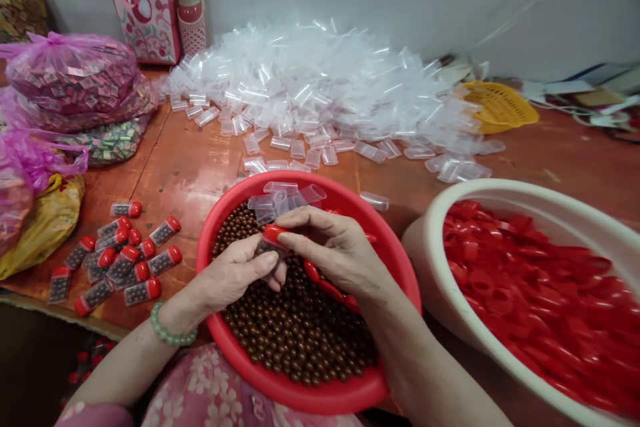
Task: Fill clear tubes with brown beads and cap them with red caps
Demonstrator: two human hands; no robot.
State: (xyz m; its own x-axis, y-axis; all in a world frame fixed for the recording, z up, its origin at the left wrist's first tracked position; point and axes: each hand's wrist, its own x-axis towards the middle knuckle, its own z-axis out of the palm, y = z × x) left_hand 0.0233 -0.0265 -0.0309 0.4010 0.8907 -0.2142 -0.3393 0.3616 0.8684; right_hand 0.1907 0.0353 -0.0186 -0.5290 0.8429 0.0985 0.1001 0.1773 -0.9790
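Note:
Over a red basin (215, 197), my left hand (237, 273) grips a small clear plastic container (271, 250) with dark contents. The thumb and fingers of my right hand (340, 250) pinch a red cap (273, 234) at the container's upper end; whether it is fully seated I cannot tell. Below both hands, shiny brown balls (300, 340) fill much of the basin. Several empty clear containers (285, 200) lie on the balls at its far side. Loose red caps (320, 280) sit under my right hand, partly hidden by it.
To the right stands a white tub (434, 247) of red caps (540, 300). Clear containers (325, 87) are heaped along the wall beside a yellow basket (505, 107). Capped, filled containers (125, 263) lie on the left, near tied plastic bags (75, 73), a tote bag (145, 7) and a bottle (191, 17).

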